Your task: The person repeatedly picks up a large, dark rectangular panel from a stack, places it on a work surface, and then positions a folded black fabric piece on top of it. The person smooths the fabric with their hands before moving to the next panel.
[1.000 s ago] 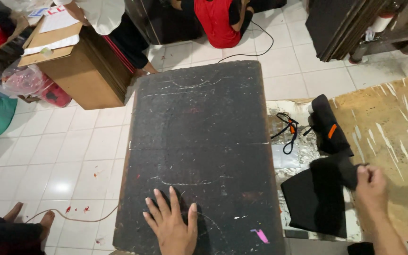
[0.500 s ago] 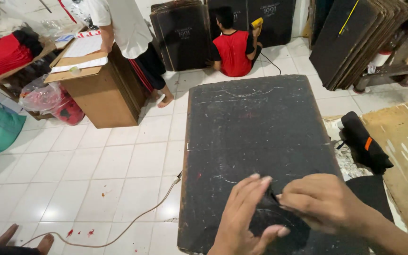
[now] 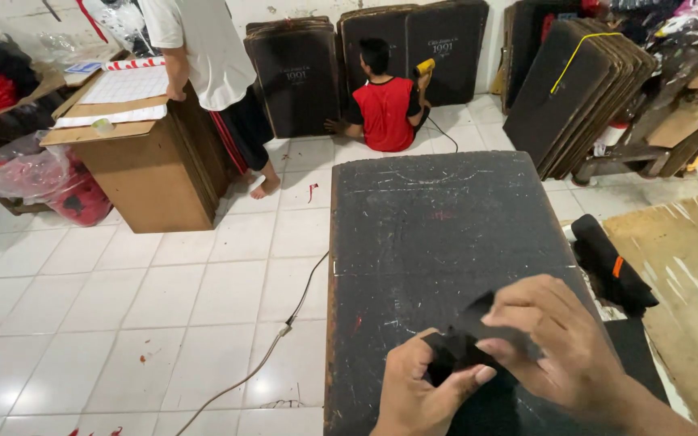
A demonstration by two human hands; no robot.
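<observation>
Head view looks down on a worn black board lying flat over the white tiled floor, and at its near end both hands meet on a piece of black fabric. The left hand comes up from below, thumb pressed over the cloth and fingers curled under it, closed on the fabric's near-left part. The right hand reaches in from the right, knuckles up, fingertips pinching the upper edge. To do this well, I'd judge the cloth wants even tension between the two grips, kept low over the board so it lies square without creases. A rolled black bundle with an orange tag rests just right of the board. Farther off, a person in a red shirt sits facing stacked dark boards, and another stands at a cardboard box.
</observation>
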